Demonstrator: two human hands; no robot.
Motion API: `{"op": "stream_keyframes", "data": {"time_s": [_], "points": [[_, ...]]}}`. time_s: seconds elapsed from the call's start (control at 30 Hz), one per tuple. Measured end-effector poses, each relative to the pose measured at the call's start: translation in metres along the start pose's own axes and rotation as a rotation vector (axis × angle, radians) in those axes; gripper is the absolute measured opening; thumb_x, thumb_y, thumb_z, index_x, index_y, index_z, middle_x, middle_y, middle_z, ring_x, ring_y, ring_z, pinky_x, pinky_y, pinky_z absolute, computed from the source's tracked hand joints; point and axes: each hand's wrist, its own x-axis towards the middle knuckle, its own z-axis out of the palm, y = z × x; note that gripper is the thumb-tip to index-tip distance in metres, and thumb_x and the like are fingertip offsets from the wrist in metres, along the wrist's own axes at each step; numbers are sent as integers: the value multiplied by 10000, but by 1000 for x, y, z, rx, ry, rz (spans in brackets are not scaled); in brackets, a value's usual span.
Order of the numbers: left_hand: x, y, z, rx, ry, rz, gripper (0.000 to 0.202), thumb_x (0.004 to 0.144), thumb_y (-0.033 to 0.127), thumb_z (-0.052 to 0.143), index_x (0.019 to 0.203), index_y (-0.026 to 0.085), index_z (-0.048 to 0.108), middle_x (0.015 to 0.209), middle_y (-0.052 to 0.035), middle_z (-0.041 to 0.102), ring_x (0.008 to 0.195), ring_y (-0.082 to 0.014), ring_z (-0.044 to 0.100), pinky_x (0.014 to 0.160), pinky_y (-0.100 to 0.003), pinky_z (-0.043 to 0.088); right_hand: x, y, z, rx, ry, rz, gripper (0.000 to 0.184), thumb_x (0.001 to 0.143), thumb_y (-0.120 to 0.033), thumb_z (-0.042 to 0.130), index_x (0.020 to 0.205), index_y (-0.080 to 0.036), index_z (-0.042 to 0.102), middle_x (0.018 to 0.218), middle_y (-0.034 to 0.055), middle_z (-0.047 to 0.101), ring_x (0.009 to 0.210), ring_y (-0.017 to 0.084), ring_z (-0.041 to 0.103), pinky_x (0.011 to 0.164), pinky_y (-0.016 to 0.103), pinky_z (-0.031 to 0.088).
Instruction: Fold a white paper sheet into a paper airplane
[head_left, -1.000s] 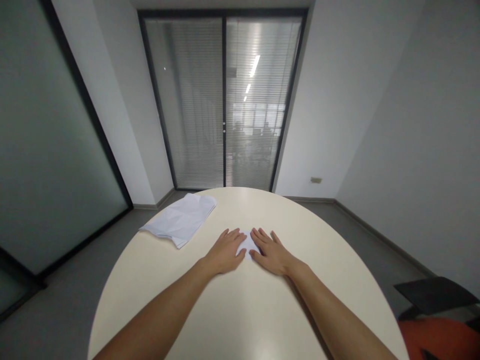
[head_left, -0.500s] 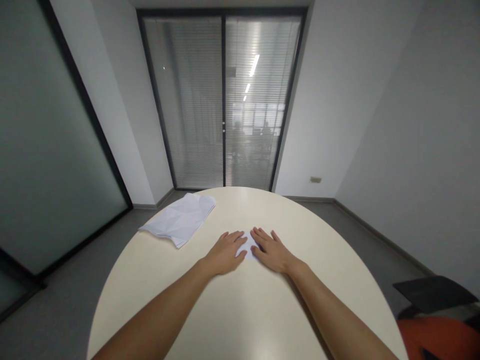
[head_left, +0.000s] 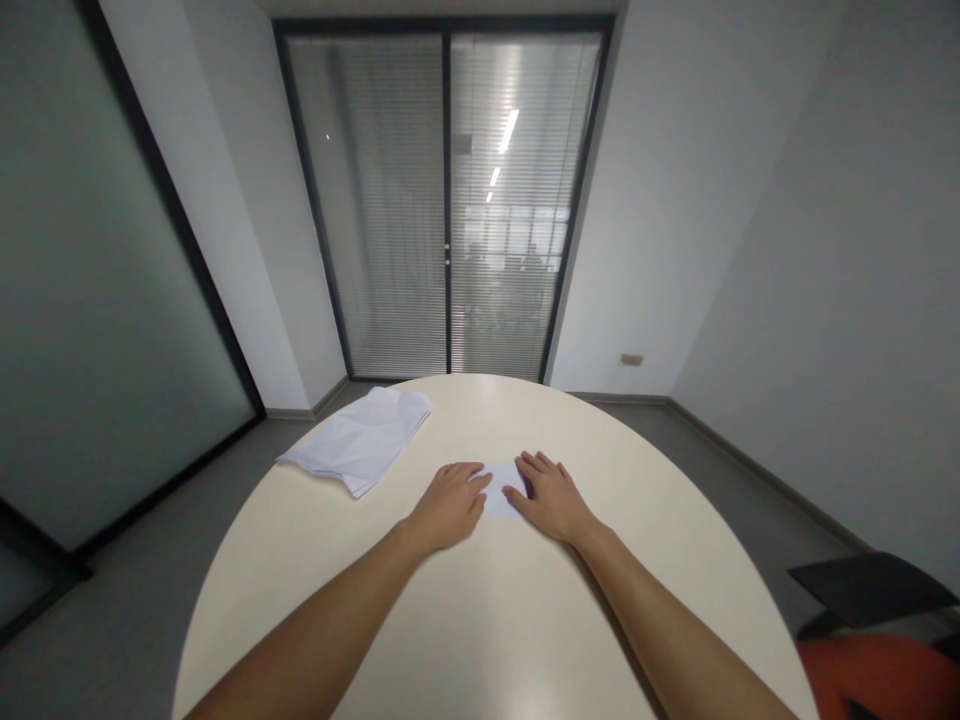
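A small piece of white paper (head_left: 500, 492), which looks folded, lies flat on the round cream table (head_left: 480, 620). My left hand (head_left: 448, 505) rests over the paper's left side, its fingers stretched out and covering that edge. On the opposite side, my right hand (head_left: 553, 500) lies palm down with fingers extended over the right edge, its thumb apart and touching the paper. Neither hand grips anything. Further off to the left, a stack of creased white sheets (head_left: 364, 440) lies near the table's far left edge.
Beyond the table stands a glass double door (head_left: 448, 200) with blinds. A chair with a black part and an orange seat (head_left: 877, 675) is at the lower right. A frosted glass panel (head_left: 112, 300) borders the left side.
My right hand has slid slightly right, so more of the paper shows between the hands. My left thumb has drawn back from the paper's middle. The creased sheets have not moved.
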Motion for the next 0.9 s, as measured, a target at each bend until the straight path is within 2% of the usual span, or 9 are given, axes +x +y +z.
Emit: {"op": "stream_keyframes", "data": {"time_s": [0.13, 0.27, 0.33, 0.47, 0.57, 0.7, 0.8, 0.9], "points": [[-1, 1, -2, -14, 23, 10, 385, 903, 242, 550, 1280, 197, 612, 1307, -110, 606, 1233, -256, 517, 1112, -445, 355, 2, 4, 2, 14, 78, -18, 566, 905, -493, 532, 1348, -142, 558, 1463, 165, 499, 1387, 341, 386, 1139, 514, 263], [-2, 4, -3, -34, 0, 13, 386, 902, 236, 548, 1282, 211, 605, 1325, -98, 599, 1250, -252, 510, 1145, -471, 305, 6, 8, 3, 91, 177, -52, 341, 882, -353, 555, 1132, -134, 632, 1144, 143, 674, 1107, 264, 593, 990, 377, 411], [-2, 4, -3, -44, -12, 15, 390, 904, 228, 537, 1289, 218, 600, 1343, -90, 593, 1261, -247, 506, 1155, -476, 291, 7, 8, 3, 156, 211, -21, 294, 867, -330, 559, 1082, -139, 622, 1019, 118, 687, 977, 240, 619, 896, 345, 445], [-2, 2, -2, -48, -16, 29, 411, 918, 230, 508, 1323, 219, 576, 1395, -86, 566, 1296, -245, 485, 1160, -478, 286, 8, 6, 1, 303, 221, 36, 234, 864, -338, 545, 1023, -175, 596, 902, 68, 676, 811, 207, 615, 749, 312, 451], [-2, 0, 1, -42, -17, 34, 470, 920, 231, 497, 1389, 206, 517, 1483, -96, 488, 1365, -255, 425, 1167, -485, 276, 6, 1, -1, 443, 225, 16, 236, 868, -350, 538, 1049, -202, 571, 890, 34, 667, 731, 183, 603, 701, 297, 446], [0, -1, 3, -63, 41, 53, 630, 893, 220, 535, 1498, 197, 360, 1553, -103, 394, 1424, -253, 351, 1180, -473, 261, 5, -4, -3, 566, 267, -26, 352, 868, -353, 566, 1194, -226, 531, 934, 18, 659, 640, 150, 578, 680, 293, 454], [2, -1, 3, -94, 120, 42, 609, 903, 236, 554, 1484, 187, 376, 1478, -115, 490, 1346, -254, 448, 1140, -455, 325, 4, -7, -4, 620, 259, -100, 388, 878, -338, 577, 1248, -239, 520, 953, 22, 662, 725, 160, 612, 693, 281, 461], [6, 1, 1, -101, 182, -17, 419, 951, 243, 510, 1367, 192, 517, 1254, -103, 647, 1148, -242, 582, 1014, -423, 429, 2, -12, -6, 635, 225, -174, 387, 887, -327, 586, 1261, -245, 534, 965, 27, 674, 837, 173, 633, 731, 277, 465]]}}
